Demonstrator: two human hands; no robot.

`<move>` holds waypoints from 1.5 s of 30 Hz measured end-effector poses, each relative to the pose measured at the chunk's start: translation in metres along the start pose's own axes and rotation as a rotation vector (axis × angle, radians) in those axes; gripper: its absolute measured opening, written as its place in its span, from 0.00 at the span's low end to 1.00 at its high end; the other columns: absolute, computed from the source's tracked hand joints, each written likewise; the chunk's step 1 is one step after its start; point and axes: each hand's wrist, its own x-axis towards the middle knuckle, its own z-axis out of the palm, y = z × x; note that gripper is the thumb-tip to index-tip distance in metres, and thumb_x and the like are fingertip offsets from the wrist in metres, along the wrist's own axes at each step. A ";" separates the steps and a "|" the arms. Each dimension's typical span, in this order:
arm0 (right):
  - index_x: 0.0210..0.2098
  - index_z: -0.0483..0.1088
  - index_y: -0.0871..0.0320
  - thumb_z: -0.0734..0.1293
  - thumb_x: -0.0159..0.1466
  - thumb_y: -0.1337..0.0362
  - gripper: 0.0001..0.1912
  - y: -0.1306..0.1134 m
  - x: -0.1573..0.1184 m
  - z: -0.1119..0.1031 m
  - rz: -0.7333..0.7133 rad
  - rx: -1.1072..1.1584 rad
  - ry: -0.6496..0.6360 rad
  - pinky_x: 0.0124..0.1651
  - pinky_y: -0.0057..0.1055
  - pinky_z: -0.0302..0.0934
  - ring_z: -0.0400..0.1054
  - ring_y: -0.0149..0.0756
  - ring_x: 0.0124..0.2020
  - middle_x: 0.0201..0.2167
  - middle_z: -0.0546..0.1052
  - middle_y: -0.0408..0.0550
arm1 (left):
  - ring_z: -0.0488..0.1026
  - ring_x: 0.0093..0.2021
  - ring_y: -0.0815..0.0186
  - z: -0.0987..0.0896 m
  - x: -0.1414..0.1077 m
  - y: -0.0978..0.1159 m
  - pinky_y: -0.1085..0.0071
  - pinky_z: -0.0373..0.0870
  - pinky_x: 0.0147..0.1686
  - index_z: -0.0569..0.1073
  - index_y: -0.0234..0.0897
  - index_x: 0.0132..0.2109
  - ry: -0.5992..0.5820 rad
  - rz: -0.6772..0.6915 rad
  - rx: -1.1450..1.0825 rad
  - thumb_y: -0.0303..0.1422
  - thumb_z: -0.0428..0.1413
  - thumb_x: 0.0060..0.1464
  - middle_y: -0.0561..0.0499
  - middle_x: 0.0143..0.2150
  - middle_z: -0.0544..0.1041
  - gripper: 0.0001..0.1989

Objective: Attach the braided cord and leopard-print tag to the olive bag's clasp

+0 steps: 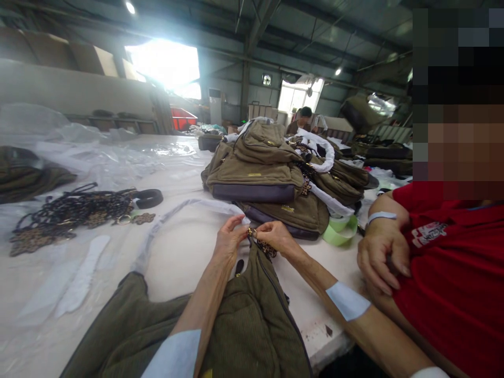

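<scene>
We pinch a small gold clip (250, 231) w/ L hand (230, 242) and R hand (275, 234), hands close together, fingertips nearly meeting at the clip. A short leopard-print strap (268, 249) hangs off it, at top of olive canvas bag (252, 320), which lies on the table (185, 257) right in front of us. Best to keep fingertips tight by the clip so the strap doesn't twist. Leopard chains (74, 218) lie to our left, stacked olive bags (255, 173) ahead, co-worker's hand (381, 257) near us on the right, by a red shirt (444, 283).
</scene>
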 end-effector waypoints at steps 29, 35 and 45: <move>0.25 0.72 0.63 0.71 0.46 0.62 0.11 -0.011 -0.031 0.004 -0.095 0.108 -0.028 0.25 0.23 0.52 0.62 0.27 0.21 0.20 0.73 0.44 | 0.69 0.25 0.70 -0.002 -0.012 0.011 0.72 0.66 0.31 0.70 0.36 0.36 -0.055 0.110 0.137 0.29 0.63 0.34 0.55 0.26 0.74 0.17; 0.34 0.75 0.64 0.72 0.49 0.58 0.17 0.011 -0.031 0.002 -0.185 0.149 -0.062 0.30 0.25 0.58 0.67 0.29 0.27 0.27 0.77 0.47 | 0.70 0.25 0.70 -0.003 -0.008 0.007 0.71 0.67 0.31 0.70 0.36 0.35 -0.066 0.058 0.131 0.28 0.63 0.34 0.56 0.26 0.74 0.17; 0.39 0.74 0.62 0.75 0.44 0.57 0.24 0.017 -0.037 -0.010 -0.096 0.376 -0.146 0.42 0.32 0.64 0.72 0.36 0.36 0.35 0.78 0.49 | 0.70 0.26 0.71 -0.005 -0.003 0.004 0.71 0.68 0.33 0.71 0.36 0.36 -0.055 0.056 0.159 0.30 0.65 0.32 0.56 0.27 0.73 0.19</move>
